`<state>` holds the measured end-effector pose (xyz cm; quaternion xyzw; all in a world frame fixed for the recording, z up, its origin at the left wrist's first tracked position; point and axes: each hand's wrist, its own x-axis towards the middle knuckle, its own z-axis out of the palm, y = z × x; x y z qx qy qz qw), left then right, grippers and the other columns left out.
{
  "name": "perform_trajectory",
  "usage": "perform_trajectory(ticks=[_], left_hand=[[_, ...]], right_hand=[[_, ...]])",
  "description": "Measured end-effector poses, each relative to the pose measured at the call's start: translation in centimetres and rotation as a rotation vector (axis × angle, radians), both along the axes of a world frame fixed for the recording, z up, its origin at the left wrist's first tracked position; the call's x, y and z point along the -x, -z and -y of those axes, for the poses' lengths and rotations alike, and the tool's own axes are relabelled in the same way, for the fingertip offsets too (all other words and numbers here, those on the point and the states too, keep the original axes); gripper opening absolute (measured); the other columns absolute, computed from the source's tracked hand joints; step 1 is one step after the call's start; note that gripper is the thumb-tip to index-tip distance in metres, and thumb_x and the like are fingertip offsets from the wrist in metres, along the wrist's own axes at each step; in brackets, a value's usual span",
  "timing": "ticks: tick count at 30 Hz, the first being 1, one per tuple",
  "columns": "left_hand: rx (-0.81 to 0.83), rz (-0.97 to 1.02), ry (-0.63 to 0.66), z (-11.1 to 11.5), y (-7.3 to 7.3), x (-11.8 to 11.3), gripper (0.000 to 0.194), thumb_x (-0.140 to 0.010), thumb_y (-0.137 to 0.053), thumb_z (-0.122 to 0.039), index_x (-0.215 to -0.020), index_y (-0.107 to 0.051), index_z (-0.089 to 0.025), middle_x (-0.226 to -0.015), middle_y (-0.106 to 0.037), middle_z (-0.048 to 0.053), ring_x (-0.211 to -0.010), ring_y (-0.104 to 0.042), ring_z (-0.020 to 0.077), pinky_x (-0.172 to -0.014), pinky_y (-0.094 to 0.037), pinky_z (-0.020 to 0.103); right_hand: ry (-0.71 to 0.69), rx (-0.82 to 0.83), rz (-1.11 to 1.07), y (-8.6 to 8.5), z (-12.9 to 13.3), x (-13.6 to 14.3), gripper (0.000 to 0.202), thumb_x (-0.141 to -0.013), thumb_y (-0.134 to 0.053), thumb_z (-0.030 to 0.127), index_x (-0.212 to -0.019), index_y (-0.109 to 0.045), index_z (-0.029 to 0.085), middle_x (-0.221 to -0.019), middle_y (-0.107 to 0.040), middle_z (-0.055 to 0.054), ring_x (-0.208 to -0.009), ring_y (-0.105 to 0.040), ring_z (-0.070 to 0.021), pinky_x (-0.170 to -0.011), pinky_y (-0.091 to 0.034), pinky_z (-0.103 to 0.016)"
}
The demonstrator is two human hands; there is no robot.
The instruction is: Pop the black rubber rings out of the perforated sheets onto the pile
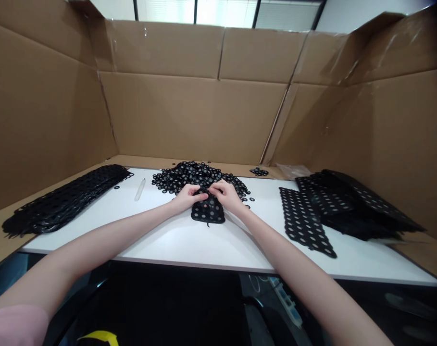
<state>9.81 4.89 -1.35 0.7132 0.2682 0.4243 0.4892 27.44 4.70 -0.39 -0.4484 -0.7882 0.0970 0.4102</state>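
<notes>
A small black perforated sheet (208, 212) hangs between my two hands over the white table. My left hand (188, 197) pinches its upper left edge, thumb and fingers together. At its upper right edge, my right hand (226, 193) is closed with fingertips pressed together. The two hands are a short gap apart. Just behind them lies a heap of small black rings (189, 174); the fingers hide part of it. Whether a loose ring is between my fingertips is too small to tell.
Stacked black perforated sheets (70, 197) lie at the left, near a white pen-like tool (140, 190). More sheets (333, 202) and one flat sheet (305, 218) lie right on the white table (189, 245). Cardboard walls (189, 115) surround the back and sides. A small ring cluster (259, 171) sits behind.
</notes>
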Motion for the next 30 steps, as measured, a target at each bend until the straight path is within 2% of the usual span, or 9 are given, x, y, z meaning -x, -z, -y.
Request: perform_trajectory(ticks=[5, 10, 14, 18, 25, 30], left_hand=[[-0.012, -0.02, 0.019, -0.1, 0.2, 0.0, 0.028, -0.069, -0.067, -0.039, -0.072, -0.062, -0.011, -0.068, -0.063, 0.002, -0.065, -0.058, 0.0164, -0.061, -0.043, 0.027], [-0.161, -0.146, -0.12, -0.1, 0.1, -0.2, 0.03, -0.069, -0.066, -0.039, -0.06, -0.057, -0.012, -0.056, -0.053, -0.002, -0.057, -0.048, 0.0124, -0.055, -0.036, 0.024], [-0.244, -0.194, -0.136, 0.0, -0.1, -0.2, 0.03, -0.071, -0.063, -0.038, -0.057, -0.054, -0.013, -0.055, -0.049, -0.003, -0.056, -0.042, 0.011, -0.055, -0.032, 0.023], [-0.251, -0.197, -0.139, 0.2, -0.2, -0.3, 0.032, -0.071, -0.062, -0.038, -0.054, -0.05, -0.014, -0.053, -0.044, -0.004, -0.055, -0.038, 0.0106, -0.054, -0.03, 0.023], [-0.225, -0.173, -0.072, 0.2, -0.2, -0.5, 0.026, -0.073, -0.06, -0.035, -0.06, -0.056, -0.013, -0.059, -0.053, -0.001, -0.059, -0.046, 0.0124, -0.059, -0.036, 0.024], [-0.088, -0.087, 0.0, 0.0, 0.1, -0.5, 0.025, -0.072, -0.063, -0.037, -0.068, -0.059, -0.013, -0.065, -0.06, 0.0, -0.063, -0.055, 0.0144, -0.063, -0.041, 0.025]], right_hand=[[-0.014, 0.023, -0.053, 0.0, 0.0, 0.0, 0.024, -0.08, -0.048, 0.023, -0.061, -0.062, 0.019, -0.063, -0.058, -0.001, -0.068, -0.051, -0.0161, -0.067, -0.038, -0.028], [-0.004, -0.043, 0.048, -0.8, 1.1, 0.4, 0.028, -0.081, -0.053, 0.038, -0.06, -0.06, 0.02, -0.063, -0.062, -0.001, -0.071, -0.049, -0.0167, -0.068, -0.035, -0.029], [0.015, -0.058, 0.15, -0.9, 1.2, 0.7, 0.029, -0.084, -0.05, 0.036, -0.061, -0.057, 0.02, -0.062, -0.059, 0.0, -0.072, -0.048, -0.0163, -0.071, -0.031, -0.03], [0.046, -0.023, 0.169, -0.7, 0.9, 0.9, 0.034, -0.087, -0.044, 0.031, -0.056, -0.049, 0.018, -0.059, -0.053, 0.001, -0.073, -0.048, -0.0158, -0.07, -0.028, -0.029], [0.151, 0.005, 0.041, -0.5, 0.6, 1.5, 0.032, -0.081, -0.043, 0.024, -0.049, -0.041, 0.018, -0.054, -0.051, 0.0, -0.062, -0.048, -0.0156, -0.06, -0.028, -0.026], [0.241, -0.034, -0.073, -0.2, -0.4, 0.6, 0.032, -0.077, -0.043, 0.027, -0.047, -0.042, 0.019, -0.051, -0.051, -0.001, -0.058, -0.048, -0.0165, -0.058, -0.032, -0.027]])
